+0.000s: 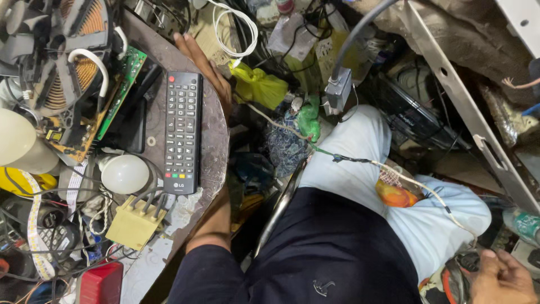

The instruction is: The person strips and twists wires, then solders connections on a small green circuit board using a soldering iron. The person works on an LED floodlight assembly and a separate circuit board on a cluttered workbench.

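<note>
My left hand (207, 66) lies along the far right rim of a round brown worktop (216, 146), fingers stretched out and holding nothing. A black remote control (182, 132) lies flat on the top just left of that hand. My forearm passes under the rim. My right hand (502, 277) is low at the bottom right, fingers curled, beside the end of a thin pale wire (416, 183) that runs across my light trouser knee. Whether it grips the wire is unclear.
A coil assembly (67, 62), a green circuit board (121, 90), a white bulb (125, 173) and a yellow block (134, 224) crowd the left. A yellow bag (259, 85), a grey cable plug (338, 90) and a metal bracket (455, 95) lie beyond my knees.
</note>
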